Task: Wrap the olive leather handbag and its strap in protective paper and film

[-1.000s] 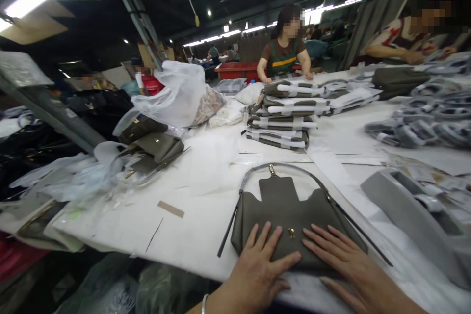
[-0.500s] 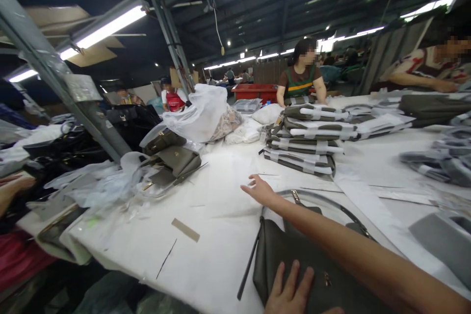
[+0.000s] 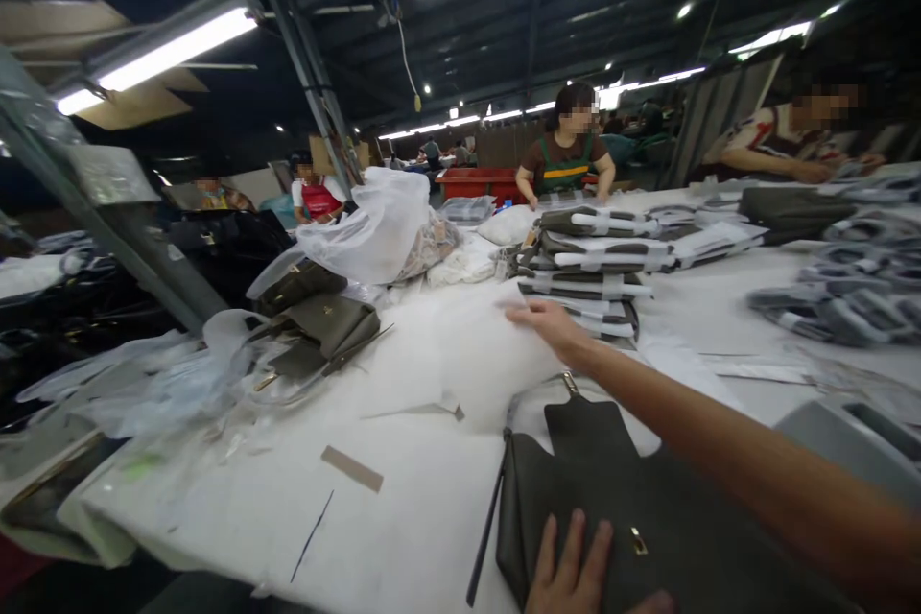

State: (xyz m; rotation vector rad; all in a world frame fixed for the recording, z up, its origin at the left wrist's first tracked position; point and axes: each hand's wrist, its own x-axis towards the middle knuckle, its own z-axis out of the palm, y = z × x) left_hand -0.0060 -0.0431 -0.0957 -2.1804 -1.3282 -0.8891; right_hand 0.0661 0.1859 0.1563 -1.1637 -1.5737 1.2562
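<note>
A dark olive handbag (image 3: 683, 508) lies in front of me, its flap (image 3: 586, 427) turned up toward the far side. A small gold-coloured fitting sits on its front, and a dark strap (image 3: 487, 518) hangs along its left side. My left hand (image 3: 572, 571) rests flat on the bag's lower front, fingers spread. Reaching across above the bag, my right hand (image 3: 543, 326) is closed on the edge of a thin white sheet (image 3: 489, 355). The sheet is smeared by motion, with one lower corner raised off the table.
More olive bags (image 3: 327, 326) lie at left beside plastic wrapping (image 3: 179, 379). A stack of wrapped straps or bag parts (image 3: 597, 254) stands beyond my right hand. A grey bin (image 3: 849, 441) is at right. A person (image 3: 568, 158) stands across the table; another works at far right.
My right hand has moved farther away and closed on the white sheet, which has lifted. The bag's flap now shows turned up. My left hand stays on the bag. The view has shifted slightly right.
</note>
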